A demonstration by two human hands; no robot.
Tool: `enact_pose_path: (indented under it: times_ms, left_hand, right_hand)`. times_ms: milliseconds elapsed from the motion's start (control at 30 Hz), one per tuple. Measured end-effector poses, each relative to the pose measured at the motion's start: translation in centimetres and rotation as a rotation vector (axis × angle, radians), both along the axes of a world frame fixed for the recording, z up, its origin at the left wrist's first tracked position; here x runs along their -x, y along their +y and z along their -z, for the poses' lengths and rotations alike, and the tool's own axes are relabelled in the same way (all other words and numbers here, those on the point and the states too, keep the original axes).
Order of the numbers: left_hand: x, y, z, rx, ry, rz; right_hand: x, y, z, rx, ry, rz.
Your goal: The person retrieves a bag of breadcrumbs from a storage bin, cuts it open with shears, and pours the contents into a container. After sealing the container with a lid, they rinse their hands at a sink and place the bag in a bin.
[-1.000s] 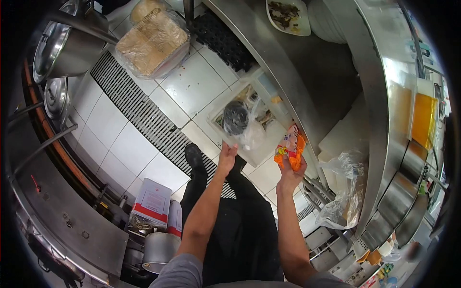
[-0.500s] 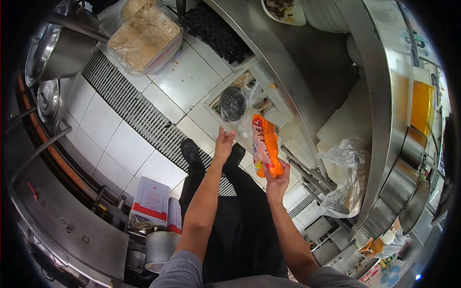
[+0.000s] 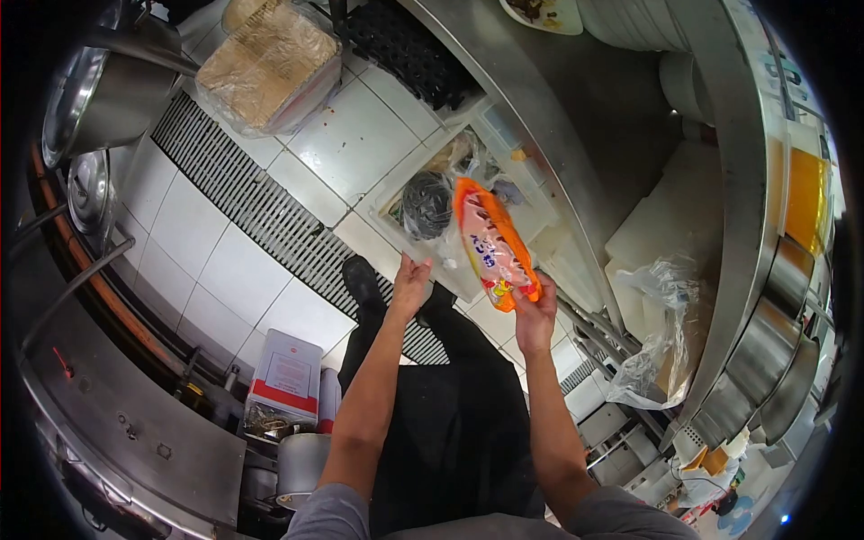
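Note:
My right hand [image 3: 536, 313] is closed on the lower end of an orange and pink plastic packet [image 3: 493, 247] with Japanese lettering. The packet is held tilted, its far end over a pale translucent plastic bin [image 3: 531, 200]. My left hand [image 3: 412, 286] is closed at the bin's near edge, with thumb and fingers at its rim. Inside the bin lie a dark bundle in clear wrap [image 3: 430, 203] and other plastic-wrapped items that I cannot make out.
A steel counter [image 3: 540, 108] runs along the right, with stacked plates [image 3: 630, 22] and a clear plastic bag [image 3: 661, 315]. A wrapped cardboard box [image 3: 270, 67] stands on the tiled floor beside a drain grate [image 3: 261, 202]. Steel pots [image 3: 126, 99] and a tin [image 3: 286, 373] are at left.
The packet has swung up and to the left, turning its printed face toward me. My right hand has risen slightly to the right. My left hand has shifted a little down and left.

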State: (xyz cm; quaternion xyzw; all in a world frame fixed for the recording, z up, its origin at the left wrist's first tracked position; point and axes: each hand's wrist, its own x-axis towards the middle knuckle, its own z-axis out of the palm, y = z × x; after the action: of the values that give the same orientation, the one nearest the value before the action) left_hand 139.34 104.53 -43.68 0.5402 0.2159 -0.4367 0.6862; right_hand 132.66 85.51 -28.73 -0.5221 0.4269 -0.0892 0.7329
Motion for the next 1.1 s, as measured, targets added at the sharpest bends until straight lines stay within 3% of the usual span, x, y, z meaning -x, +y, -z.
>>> enact_pose_path:
  times_ms: [133,267,333,367,400,467,500,533,600,700,833,900,1100]
  left_hand:
    - [0.6,-0.5,0.3,0.016,-0.120,-0.063]
    - [-0.3,-0.2,-0.5,0.004,-0.032,-0.021]
    - [-0.4,-0.3,-0.8,-0.011,0.003,0.007]
    - [-0.2,-0.4,-0.9,-0.008,-0.047,-0.019]
    - [-0.1,-0.6,-1.0,-0.005,-0.097,-0.048]
    - [-0.1,-0.8,-1.0,-0.023,-0.075,-0.044]
    - [-0.1,-0.7,-1.2,-0.042,-0.053,-0.030]
    - [-0.2,-0.6,-1.2,-0.046,-0.053,-0.029]
    - [-0.2,-0.6,-1.3,-0.037,-0.066,-0.025]
    - [0.1,-0.6,-0.8,-0.022,-0.087,-0.036]
    - [1.0,-0.8,0.0,-0.027,-0.133,-0.071]
    - [1.0,-0.8,0.1,-0.023,-0.135,-0.046]
    - [0.5,-1.1,-0.7,-0.015,-0.070,-0.077]
  right_hand:
    - [-4.0,-0.5,2.2,-0.291,-0.128,0.124]
    - [-7.2,-0.9,9.9,-0.360,-0.226,0.326]
    - [-7.7,-1.0,10.8,-0.054,0.392,0.653]
    - [-6.7,-1.1,10.6,0.085,0.466,0.379]
    - [-6.8,-0.5,9.3,0.089,0.470,0.377]
    - [-7.8,0.7,6.8,1.264,0.443,-0.201]
    - [-8.7,0.4,6.1,1.252,0.377,-0.351]
    - [-9.5,0.2,6.7,1.247,0.377,-0.351]
    - [-11.1,-0.7,8.5,1.520,0.428,-0.893]
    - [-11.3,-2.9,12.9,1.378,0.562,-1.006]
    - [-11.5,-4.9,12.8,1.319,0.614,-1.099]
    - [-13.4,-6.9,12.7,0.909,0.660,-0.993]
    - [-12.6,-4.1,12.6,1.295,0.791,-1.013]
